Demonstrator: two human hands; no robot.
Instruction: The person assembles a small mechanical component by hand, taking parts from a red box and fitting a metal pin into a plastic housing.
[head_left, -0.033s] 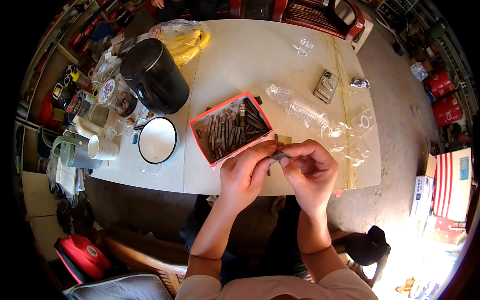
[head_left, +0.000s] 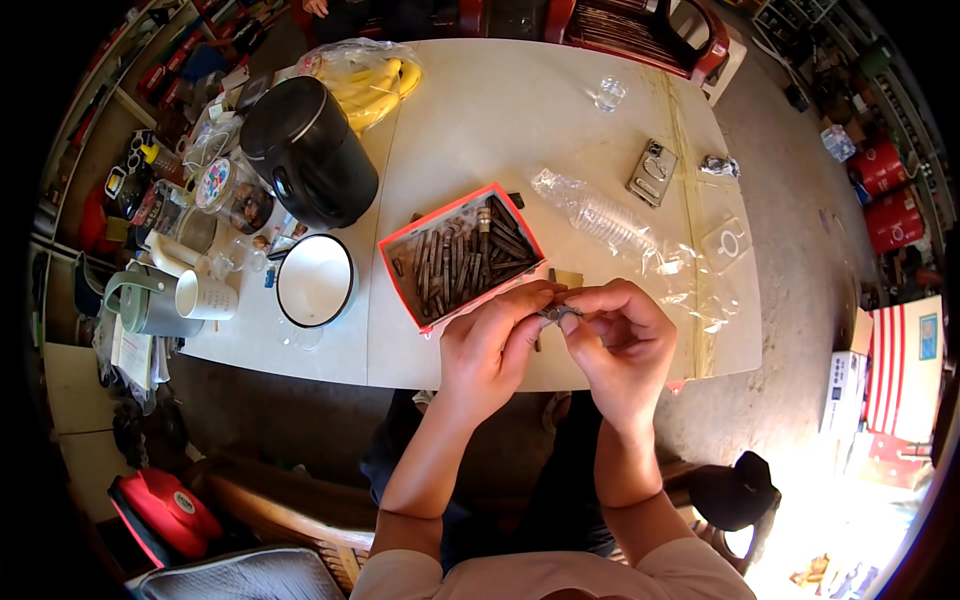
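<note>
Red-rimmed box (head_left: 462, 258) of dark metal bits beside both hands' fingers (head_left: 530, 305), pinching small part (head_left: 556, 314).

Bare forearms run up to short, pale pink sleeves, with what seem dark trousers below.

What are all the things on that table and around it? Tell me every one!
table: one, pale cream, centre
box of metal pieces: one, red-orange rim, dark grey pieces, in front of the hands
round pot: one, black, table's left
enamel bowl: one, white with dark rim, left of the box
bananas in a bag: one bunch, yellow, far left corner
plastic bottle: one, clear, lying right of the box
mug: one, white, left edge
jug: one, grey-green, beside the mug
small glass: one, clear, far side
small metal part: one, grey, between both hands' fingertips
left hand: one, pinching the part
right hand: one, pinching the part
</note>
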